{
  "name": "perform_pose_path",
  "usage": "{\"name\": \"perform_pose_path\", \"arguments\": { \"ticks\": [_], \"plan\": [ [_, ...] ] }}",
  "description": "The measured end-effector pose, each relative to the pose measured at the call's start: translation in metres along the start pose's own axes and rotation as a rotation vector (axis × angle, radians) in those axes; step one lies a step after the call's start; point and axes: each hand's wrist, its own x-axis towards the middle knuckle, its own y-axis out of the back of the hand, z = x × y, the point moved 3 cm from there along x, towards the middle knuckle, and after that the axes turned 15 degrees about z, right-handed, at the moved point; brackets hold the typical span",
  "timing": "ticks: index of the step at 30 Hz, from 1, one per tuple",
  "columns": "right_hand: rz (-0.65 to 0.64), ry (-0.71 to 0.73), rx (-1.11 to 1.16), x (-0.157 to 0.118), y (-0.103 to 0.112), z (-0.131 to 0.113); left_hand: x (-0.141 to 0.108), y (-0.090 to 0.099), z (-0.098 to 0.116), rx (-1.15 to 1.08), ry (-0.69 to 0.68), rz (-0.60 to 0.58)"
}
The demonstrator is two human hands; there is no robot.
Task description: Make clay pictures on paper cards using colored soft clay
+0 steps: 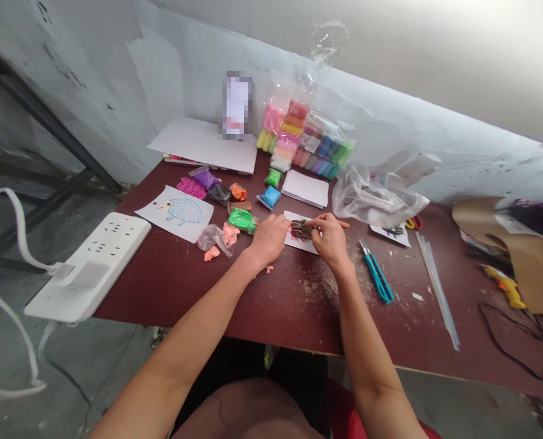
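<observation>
Spiky brown clay piece (301, 230) on a white card (296, 242), right of the hedgehog drawing (175, 213) on the bench (171, 286). Right hand (330, 241) pinches the piece; left hand (269, 239), fingers closed, presses against its left end.

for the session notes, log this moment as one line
left hand: at dark striped clay piece | right hand: fingers on same piece | under it: white card | nearby: hedgehog drawing, green clay bag
</observation>
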Motion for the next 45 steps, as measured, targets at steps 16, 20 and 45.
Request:
{"name": "perform_pose_path", "arguments": {
  "ticks": [16, 20, 45],
  "plan": [
    [0.113, 0.01, 0.05, -0.003, 0.006, 0.007, -0.001, -0.002, 0.0, 0.01, 0.011, 0.022],
    [0.137, 0.008, 0.05, -0.002, 0.009, 0.004, -0.001, -0.003, -0.002, -0.001, 0.015, 0.071],
    [-0.363, 0.201, -0.163, -0.008, -0.04, -0.116, -0.01, 0.03, -0.077, -0.082, 0.353, 0.536]
  ]
}}
